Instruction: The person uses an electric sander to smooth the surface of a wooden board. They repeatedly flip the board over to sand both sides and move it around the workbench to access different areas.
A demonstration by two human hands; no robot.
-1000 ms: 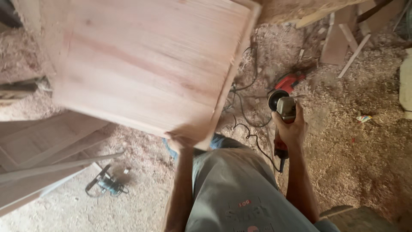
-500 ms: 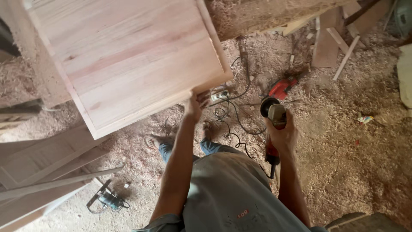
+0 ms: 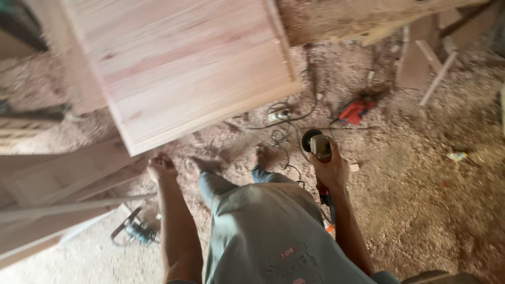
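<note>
Grinder (image 3: 318, 147) sits gripped in the right hand (image 3: 330, 171), fingers wrapped tight round its body, held low over the sawdust floor (image 3: 421, 200) and well apart from the wood panel (image 3: 184, 68); the left hand (image 3: 160, 167) hangs just below the panel's near edge, fingers curled, whether touching it cannot be told. Work looks paused between passes, and bringing the tool to the panel would call for steadying the panel first. Loose cable (image 3: 284, 131), a red tool (image 3: 355, 111), planks (image 3: 63, 179) and a clamp (image 3: 134, 230) clutter the ground by the bare feet (image 3: 263, 156)

Woodworking shop: sawdust floor (image 3: 431, 210), wooden panel (image 3: 179, 68).
</note>
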